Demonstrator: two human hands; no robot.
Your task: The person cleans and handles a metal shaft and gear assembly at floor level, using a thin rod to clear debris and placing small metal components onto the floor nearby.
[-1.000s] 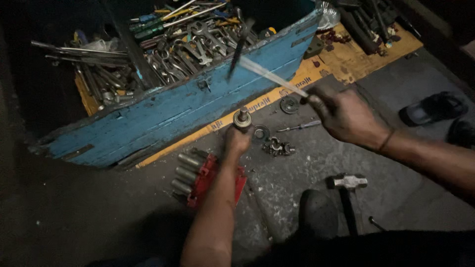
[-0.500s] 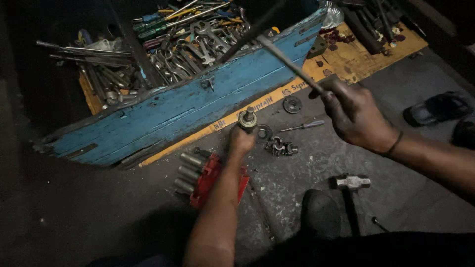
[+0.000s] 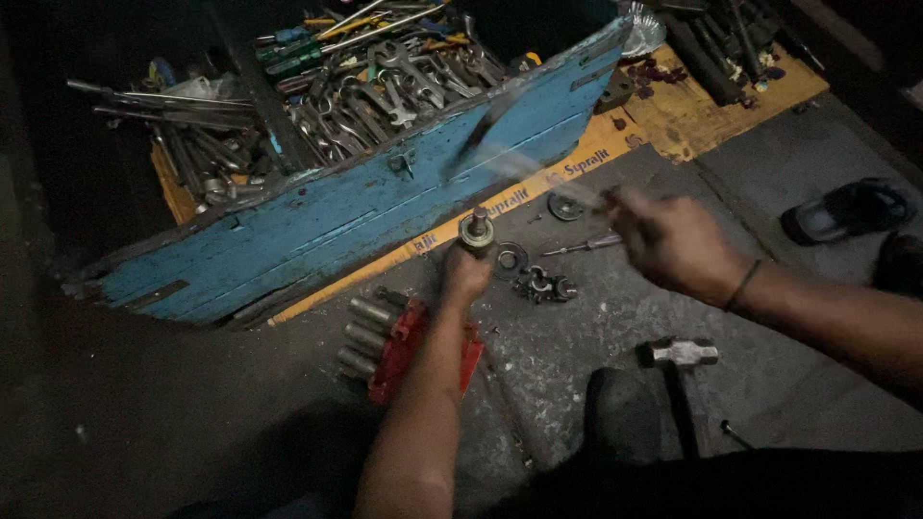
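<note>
**Left hand held a round metal part upright; right hand swung a rod, blurred**

The left hand [image 3: 468,272] was clenched around the lower end of a round metal part [image 3: 477,231], which stood upright above the fingers at their 12 o'clock, its ringed head and short stub clear of the grip. The part sat just in front of the blue wooden toolbox [image 3: 336,221].

The right hand [image 3: 673,240] lay at 3 o'clock from the part, well apart from it, and was closed on a thin metal rod [image 3: 510,159]. The rod ran up toward 10 o'clock from that hand and was smeared by motion, so its tip could not be made out. The hand itself was blurred too; the fingers read as wrapped around the rod's near end.

On the grey floor [image 3: 769,384], a washer [image 3: 511,258] lay just beside the part at its 4 o'clock, with a small cluster of metal fittings [image 3: 541,284] next to it. A red socket holder [image 3: 409,341] lay under the left forearm at 7 o'clock. A hammer [image 3: 681,354] rested at 5 o'clock, well apart. The toolbox held a heap of spanners [image 3: 385,91].
</note>
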